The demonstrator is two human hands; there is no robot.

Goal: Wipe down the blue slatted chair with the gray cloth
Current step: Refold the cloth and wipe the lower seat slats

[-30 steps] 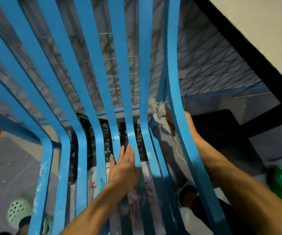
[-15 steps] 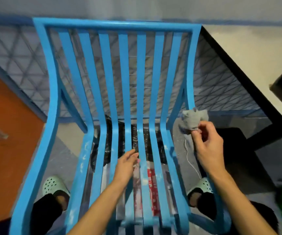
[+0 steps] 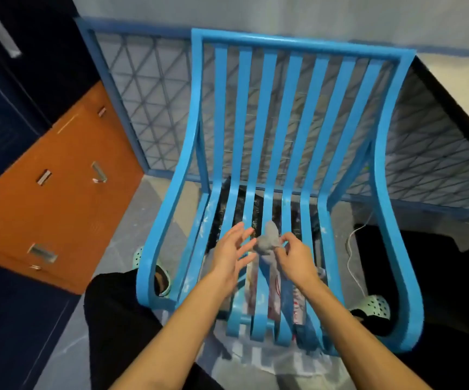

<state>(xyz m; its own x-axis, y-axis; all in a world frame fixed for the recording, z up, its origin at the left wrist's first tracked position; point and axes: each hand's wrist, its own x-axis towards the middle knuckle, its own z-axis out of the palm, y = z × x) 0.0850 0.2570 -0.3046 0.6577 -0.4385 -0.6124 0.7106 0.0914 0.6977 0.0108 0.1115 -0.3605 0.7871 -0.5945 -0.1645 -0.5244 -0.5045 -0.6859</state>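
Observation:
The blue slatted chair [image 3: 292,114] stands in front of me, its curved back rising away and its seat slats running toward me. Above the middle of the seat, my right hand [image 3: 295,256] pinches a small bunched gray cloth [image 3: 268,243] between fingers and thumb. My left hand [image 3: 232,250] hovers just left of the cloth with fingers spread, its fingertips close to the fabric but holding nothing. Both forearms reach in from the bottom of the view.
An orange cabinet [image 3: 56,187] with metal handles sits to the left, beside dark blue panels. A blue-framed mesh fence [image 3: 154,88] stands behind the chair. A white cable [image 3: 353,249] lies right of the seat. My feet in pale clogs [image 3: 375,301] flank the chair.
The view pulled back and shows the whole chair. My right hand brought the cloth from the chair's right side to above the seat's middle. My left hand lifted off the slats toward the cloth.

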